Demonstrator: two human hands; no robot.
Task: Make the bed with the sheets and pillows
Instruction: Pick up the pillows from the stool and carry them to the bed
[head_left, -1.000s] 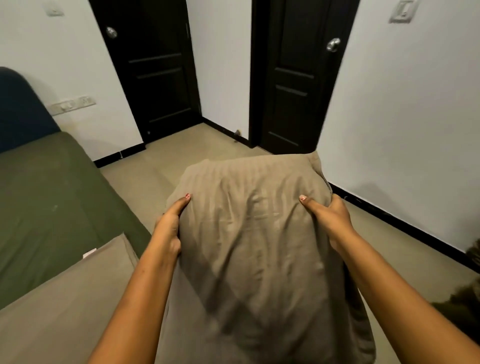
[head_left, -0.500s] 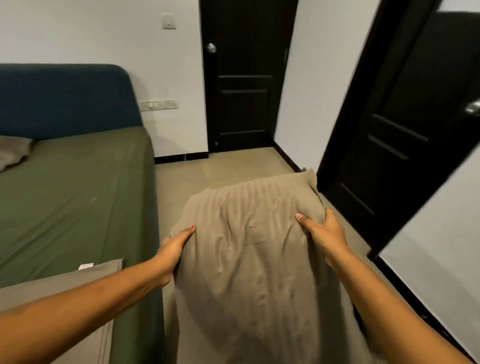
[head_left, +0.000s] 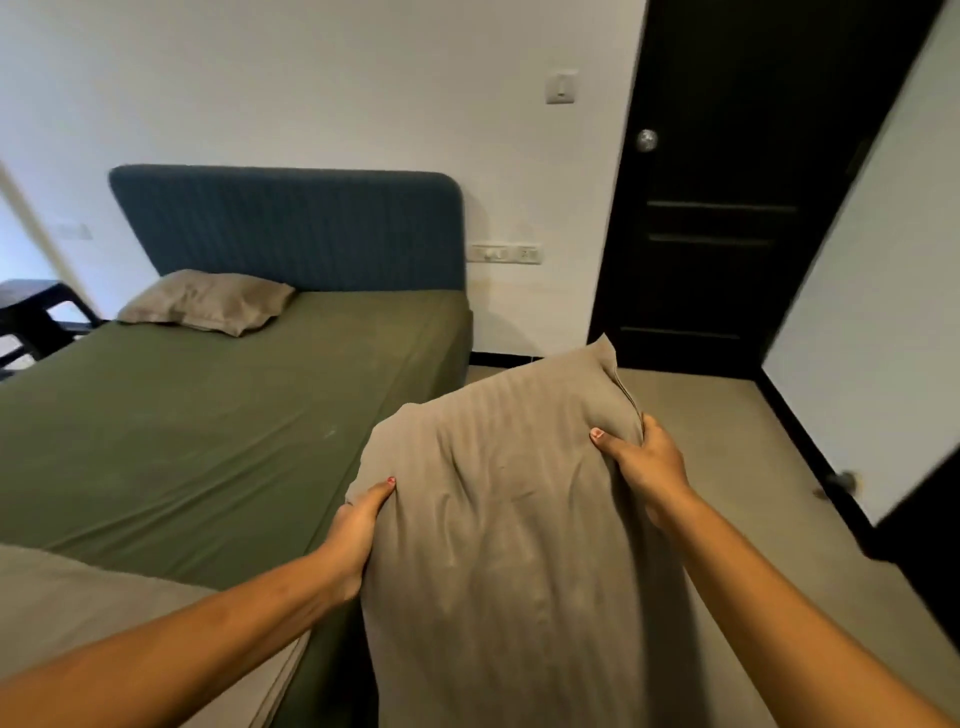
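I hold a beige striped pillow (head_left: 498, 525) upright in front of me, beside the bed's right edge. My left hand (head_left: 358, 530) grips its left side, thumb on the front. My right hand (head_left: 647, 462) grips its upper right side near the open seam. The bed (head_left: 171, 441) carries a fitted green sheet. A second beige pillow (head_left: 208, 306) lies flat at the head on the left, against the blue headboard (head_left: 291, 228). A beige folded sheet (head_left: 78, 608) lies on the bed's near corner, under my left forearm.
A black door (head_left: 727, 182) stands in the wall right of the bed, another dark door leaf (head_left: 924, 519) at the far right. Beige floor (head_left: 753, 493) runs between bed and doors. A dark chair or table (head_left: 31, 312) sits at the far left.
My view has swung left toward the bed's head, bringing the headboard and second pillow into sight. The held pillow stays in both hands and now sits nearer the bed's edge.
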